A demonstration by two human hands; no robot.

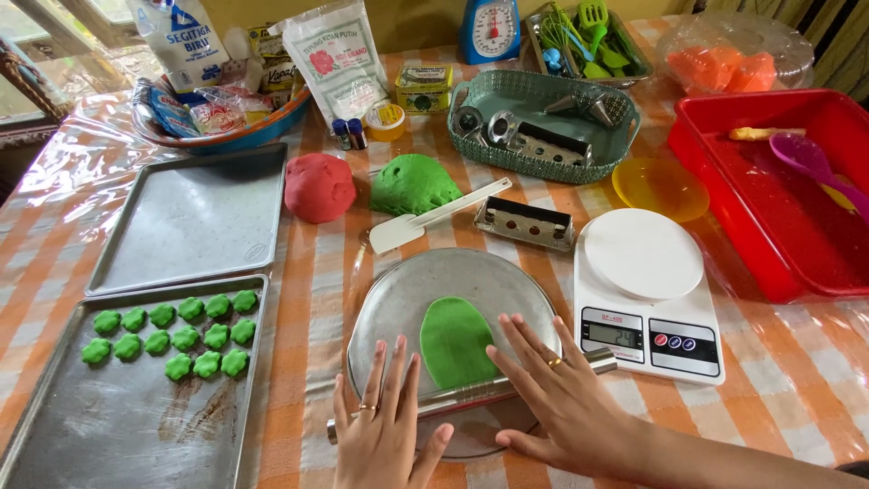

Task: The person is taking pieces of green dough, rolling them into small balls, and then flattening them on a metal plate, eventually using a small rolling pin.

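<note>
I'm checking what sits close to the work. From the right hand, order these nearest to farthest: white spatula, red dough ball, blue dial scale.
From the right hand:
1. White spatula, just beyond the round tray.
2. Red dough ball, farther back left.
3. Blue dial scale, at the table's far edge.

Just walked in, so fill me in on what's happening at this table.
A person has both palms on a metal rolling pin, left hand and right hand, pressing it over a flattened green dough sheet on a round metal plate. A baking tray beside it holds small green dough shapes.
</note>
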